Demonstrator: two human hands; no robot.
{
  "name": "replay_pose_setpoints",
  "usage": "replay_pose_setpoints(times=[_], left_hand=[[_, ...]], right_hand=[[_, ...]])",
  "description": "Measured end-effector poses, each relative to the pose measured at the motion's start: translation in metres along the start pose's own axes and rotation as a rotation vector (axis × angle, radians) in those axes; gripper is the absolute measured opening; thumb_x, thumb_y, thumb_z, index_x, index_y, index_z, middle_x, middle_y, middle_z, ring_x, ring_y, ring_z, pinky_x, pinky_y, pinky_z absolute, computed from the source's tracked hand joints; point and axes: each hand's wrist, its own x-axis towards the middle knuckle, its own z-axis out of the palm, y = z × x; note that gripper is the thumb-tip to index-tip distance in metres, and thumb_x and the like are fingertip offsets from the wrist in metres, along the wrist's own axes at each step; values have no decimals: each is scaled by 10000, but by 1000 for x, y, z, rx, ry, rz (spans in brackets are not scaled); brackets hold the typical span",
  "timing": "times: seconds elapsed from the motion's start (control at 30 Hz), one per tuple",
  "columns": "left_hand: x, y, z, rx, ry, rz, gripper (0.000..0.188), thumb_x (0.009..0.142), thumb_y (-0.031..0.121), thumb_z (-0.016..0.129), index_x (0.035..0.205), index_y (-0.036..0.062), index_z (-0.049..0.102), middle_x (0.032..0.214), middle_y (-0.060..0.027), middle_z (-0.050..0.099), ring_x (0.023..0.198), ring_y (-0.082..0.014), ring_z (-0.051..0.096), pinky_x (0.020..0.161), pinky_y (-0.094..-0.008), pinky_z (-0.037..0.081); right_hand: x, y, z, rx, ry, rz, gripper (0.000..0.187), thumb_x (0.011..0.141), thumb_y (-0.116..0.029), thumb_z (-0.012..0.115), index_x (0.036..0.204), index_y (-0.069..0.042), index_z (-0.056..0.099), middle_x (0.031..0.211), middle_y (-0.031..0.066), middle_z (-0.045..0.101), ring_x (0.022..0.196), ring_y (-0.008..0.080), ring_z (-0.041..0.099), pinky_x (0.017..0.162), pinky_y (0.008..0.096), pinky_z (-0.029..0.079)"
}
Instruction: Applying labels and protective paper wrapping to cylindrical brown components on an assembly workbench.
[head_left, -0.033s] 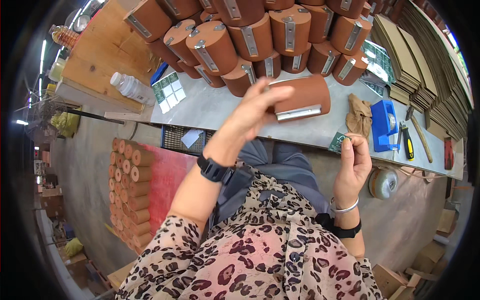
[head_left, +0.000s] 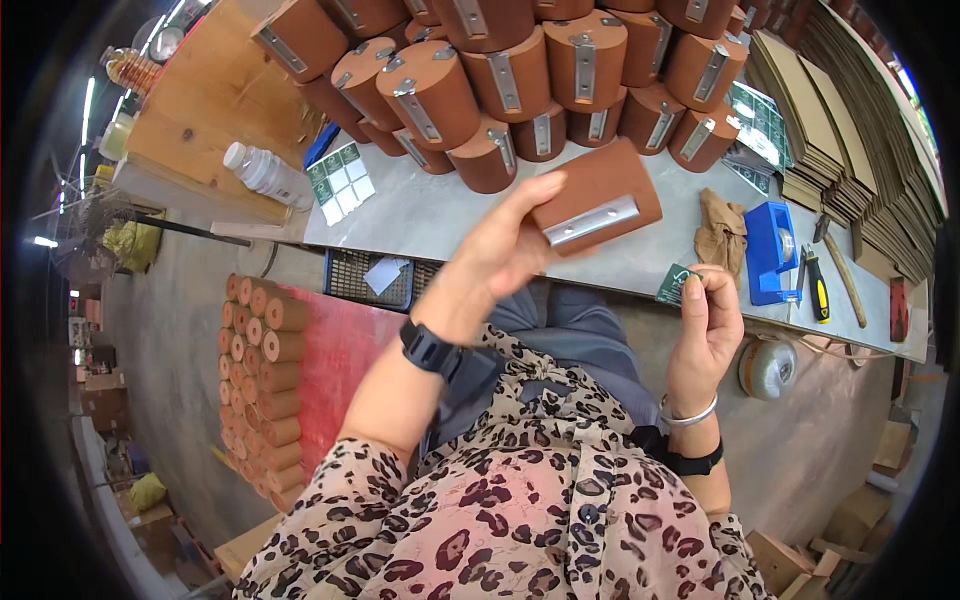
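Observation:
My left hand (head_left: pixel 505 238) is wrapped round the near end of a reddish-brown cylinder (head_left: pixel 600 180), held tilted above the front of the grey worktop. A silvery metal strip (head_left: pixel 592 221) with small fasteners runs along the cylinder's side facing me. Between the thumb and fingers of my right hand (head_left: pixel 708 320) is a small dark green label (head_left: pixel 676 284), pinched near the table's front edge, to the right of the cylinder. A sheet of green and white labels (head_left: pixel 341 184), partly used, lies on the worktop at the left.
Similar brown cylinders (head_left: pixel 505 85) stand piled along the back. On the right are a brown cloth (head_left: pixel 720 232), a blue tape dispenser (head_left: pixel 768 255), a yellow-black cutter (head_left: pixel 817 285), a hammer (head_left: pixel 842 265) and stacked cardboard (head_left: pixel 815 130). A clear bottle (head_left: pixel 268 178) lies at left.
The cylinder has turned in my left hand, its right end swinging up and its strip now facing me more fully. My right hand stays in place with the label.

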Motion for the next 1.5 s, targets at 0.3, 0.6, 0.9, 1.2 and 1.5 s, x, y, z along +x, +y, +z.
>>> replay_pose_setpoints(times=[0.3, 0.6, 0.9, 1.2, 1.5], left_hand=[[-38, -31, 1, -282, -338, -81, 834, 826, 377, 782, 1463, 11, 387, 1402, -158, 528, 1264, -288, 558, 1070, -471, 459], [-33, -42, 19, -70, -82, 132, 639, 960, 346, 681, 1395, -1, 367, 1291, -116, 548, 1163, -186, 592, 988, -337, 508], [-27, -50, 21, 87, -16, 243, 519, 1059, 508, 434, 1257, 28, 446, 1168, -69, 544, 1067, -111, 543, 927, -270, 479], [-26, -50, 25, 91, 27, 274, 514, 1056, 503, 450, 1240, 23, 446, 1140, -66, 524, 1060, -111, 524, 907, -260, 476], [-30, -51, 23, 179, 78, 263, 467, 1077, 461, 405, 1277, 41, 440, 1200, -87, 556, 1082, -131, 584, 929, -296, 517]], right_hand=[[6, -24, 28, 85, -155, -76, 68, 1012, -41, 528, 958, -2, 519, 963, 30, 511, 810, 65, 423, 728, 205, 371], [0, -25, 39, 8, -125, -19, 91, 1013, -59, 568, 937, -20, 536, 898, -23, 509, 760, 35, 417, 660, 191, 353], [0, -7, 51, -195, -68, -56, 143, 967, -83, 653, 870, -19, 571, 746, -50, 472, 667, 49, 376, 611, 217, 350], [5, -3, 54, -269, -45, -95, 136, 950, -62, 668, 859, -8, 581, 733, -37, 471, 643, 52, 368, 588, 225, 335], [4, 3, 59, -437, -9, -195, 131, 892, -28, 714, 848, -11, 592, 709, -1, 487, 598, 77, 394, 561, 241, 341]])
